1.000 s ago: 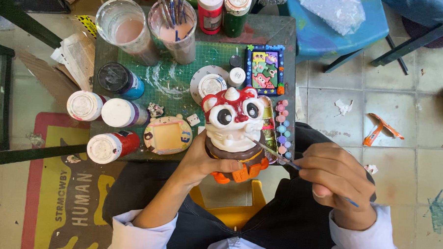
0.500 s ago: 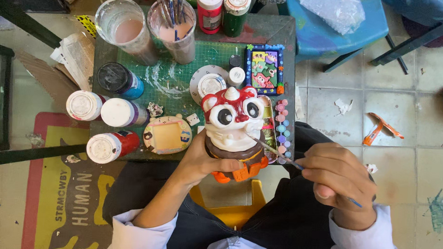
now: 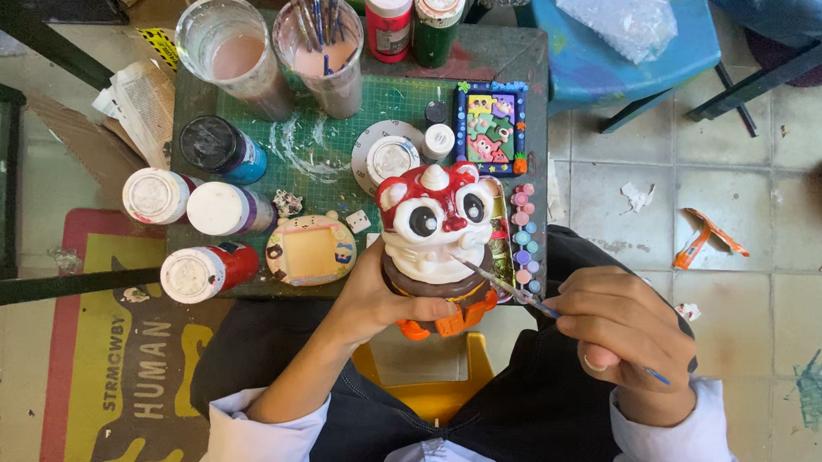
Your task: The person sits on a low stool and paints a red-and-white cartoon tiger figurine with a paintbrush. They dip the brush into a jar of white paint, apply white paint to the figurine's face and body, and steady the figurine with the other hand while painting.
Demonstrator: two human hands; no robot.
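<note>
Gripping the base of a plaster figurine point(image 3: 436, 236), the left hand point(image 3: 383, 298) is wrapped around its near-left side, fingers closed firmly on it, so that the figure is held upright just off the near edge of the surface point(image 3: 245, 284), above the lap. A thin paintbrush point(image 3: 509, 289) is pinched in the right hand point(image 3: 621, 334), fingers narrowed tightly on the handle, and its tip is laid against the white lower face of the figurine, just under the large black eyes.

Compared with half a second and a second ago, almost nothing is seen to have shifted: the figurine is kept at the same tilt, and the brush tip is held at very nearly the same spot on the face. From this it is judged that fine detail work on that one small patch is being carried on steadily, not begun or ended.

Just right of the figurine, a strip of small paint pots point(image 3: 523, 235) in pink, blue and purple is laid along the surface edge. To the left, a small flat painted frame point(image 3: 311, 251) is seen, and beyond it three capped paint bottles point(image 3: 193, 210) lying on their sides. Farther off, a green cutting mat point(image 3: 314, 141) smeared with white paint is seen, with a colourful rectangular painted piece point(image 3: 489, 129) at its right. Two cups point(image 3: 276, 49) of cloudy pinkish water are stood at the far side, one holding spare brushes.
</note>
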